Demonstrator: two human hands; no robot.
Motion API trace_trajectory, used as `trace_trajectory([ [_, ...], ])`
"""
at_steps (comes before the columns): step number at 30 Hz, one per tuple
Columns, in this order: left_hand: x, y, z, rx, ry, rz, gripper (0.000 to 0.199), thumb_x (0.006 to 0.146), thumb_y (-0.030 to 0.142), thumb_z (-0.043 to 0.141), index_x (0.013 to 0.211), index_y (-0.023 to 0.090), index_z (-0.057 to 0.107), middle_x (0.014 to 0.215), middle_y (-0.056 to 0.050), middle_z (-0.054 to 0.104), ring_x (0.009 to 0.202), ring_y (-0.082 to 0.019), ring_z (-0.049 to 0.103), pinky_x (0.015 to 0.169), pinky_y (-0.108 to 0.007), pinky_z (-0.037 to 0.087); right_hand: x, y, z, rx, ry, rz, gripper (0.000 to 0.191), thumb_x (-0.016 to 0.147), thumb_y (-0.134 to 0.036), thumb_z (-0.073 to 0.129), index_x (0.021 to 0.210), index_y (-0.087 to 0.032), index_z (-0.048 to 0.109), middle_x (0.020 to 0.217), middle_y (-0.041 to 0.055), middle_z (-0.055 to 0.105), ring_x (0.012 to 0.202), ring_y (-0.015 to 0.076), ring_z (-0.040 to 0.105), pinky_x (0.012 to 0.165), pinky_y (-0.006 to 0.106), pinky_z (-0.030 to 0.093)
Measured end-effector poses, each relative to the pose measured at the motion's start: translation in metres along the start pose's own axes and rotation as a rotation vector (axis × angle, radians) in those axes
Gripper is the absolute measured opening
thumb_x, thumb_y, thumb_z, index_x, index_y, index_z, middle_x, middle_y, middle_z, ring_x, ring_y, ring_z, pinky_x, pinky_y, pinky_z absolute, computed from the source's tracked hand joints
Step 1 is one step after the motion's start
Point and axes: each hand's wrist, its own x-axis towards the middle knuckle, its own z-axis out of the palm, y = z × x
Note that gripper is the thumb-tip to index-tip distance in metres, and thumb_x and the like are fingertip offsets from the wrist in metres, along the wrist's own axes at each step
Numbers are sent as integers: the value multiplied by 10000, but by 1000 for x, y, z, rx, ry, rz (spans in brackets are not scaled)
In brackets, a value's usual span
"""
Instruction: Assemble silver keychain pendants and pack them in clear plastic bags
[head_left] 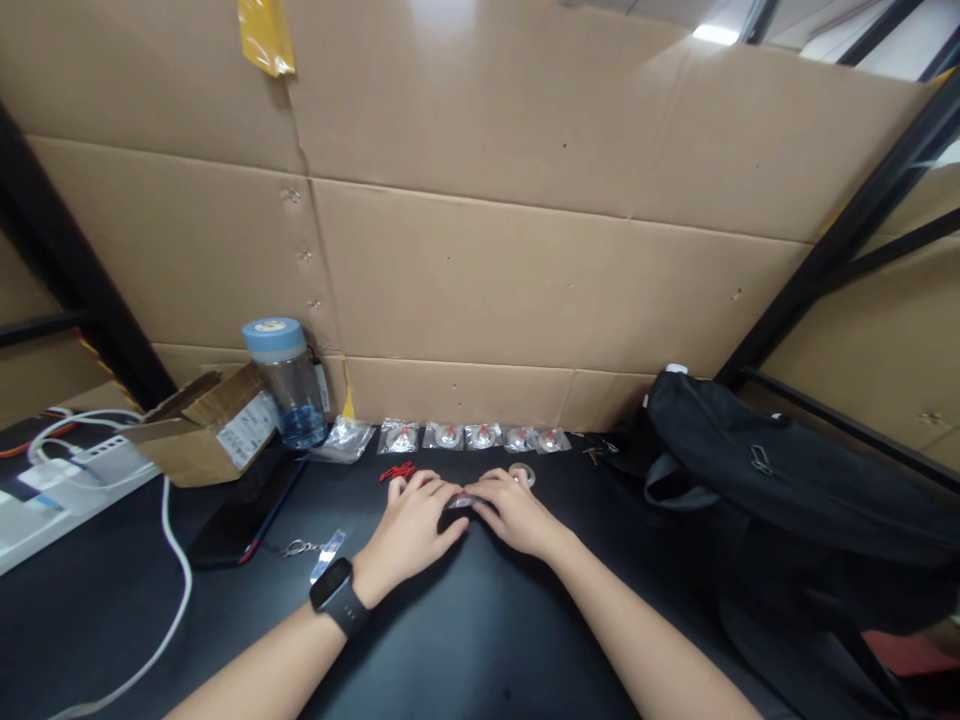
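Note:
Both of my hands meet at the middle of the black table over a small clear plastic packet (462,500) with a bit of red showing. My left hand (412,525), with a dark watch on its wrist, has its fingers bent over the packet's left side, thumb nearer me. From the other side, my right hand (521,515) grips the right end between thumb and fingers. My fingers hide much of the packet. A pile of small red pieces (397,471) lies just beyond my left hand. A roll of clear tape (529,474) is partly hidden behind my right fingers.
Several clear packets (448,436) with round, red-centred items line the cardboard wall (465,280). Leftward are a water bottle (292,385), an open carton (202,430), a phone (244,510), a keyring (322,552) and a power strip (82,485). A black backpack (780,500) fills the right.

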Motion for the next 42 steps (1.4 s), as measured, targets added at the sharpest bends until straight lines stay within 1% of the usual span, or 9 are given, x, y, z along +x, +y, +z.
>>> trace_trajectory([
  [5,1,-3,7,-62,-5,-65,229,985,233,532,1156,331,647,1113,-11,731,1082,-237,575,869,-400,285,0,2,2,140,73,61,258,1036,-281,486,1161,-303,710,1039,31,769,929,199,660,945,406,371],
  [10,8,-11,2,-117,39,-189,186,959,273,584,1128,314,653,1127,-11,729,1093,-236,610,899,-388,304,-1,7,4,309,156,75,310,919,-289,640,1228,-265,638,986,26,770,905,203,698,928,367,440],
  [14,31,-42,-17,-45,51,-381,284,934,296,613,1217,284,617,986,-34,755,1040,-262,661,901,-389,357,0,19,-3,222,253,141,340,906,-244,609,1243,-280,603,955,3,757,908,192,705,997,410,399],
  [19,65,-83,-30,65,-5,-468,394,911,270,628,1295,251,541,1021,-68,761,1075,-301,671,922,-412,389,-3,41,-16,145,292,217,271,911,-211,545,1165,-252,628,991,32,743,922,202,705,976,408,398],
  [23,67,-86,-29,125,4,-425,404,875,270,655,1263,230,552,954,-80,750,1074,-332,651,973,-455,363,-9,49,-24,7,246,285,280,909,-216,546,1172,-256,636,1102,63,717,1065,245,658,975,447,371],
  [28,48,-76,-32,318,168,-295,251,938,351,555,1096,174,638,1133,-165,661,1116,-346,570,961,-463,373,-17,55,-26,-122,55,268,434,835,-273,682,1264,-253,624,1340,121,602,1242,318,535,996,479,366],
  [33,31,-72,-33,175,-89,99,188,939,306,568,1051,249,708,1143,-79,633,1148,-270,528,969,-397,372,-18,61,-24,-107,21,261,391,871,-176,636,1256,-246,628,1294,110,643,1184,285,581,986,440,394],
  [36,29,-69,-29,172,-130,119,159,954,279,567,953,238,721,1060,-76,638,1127,-266,520,977,-406,362,-16,63,-24,-107,40,267,335,868,-152,639,1191,-240,654,1232,98,671,1152,271,600,967,416,411],
  [42,30,-49,-23,164,-30,122,134,974,238,544,923,211,665,1106,-87,631,1098,-252,538,975,-403,385,-16,68,-25,-55,81,270,315,847,-155,666,1152,-234,661,1165,79,687,1049,239,634,921,386,446],
])
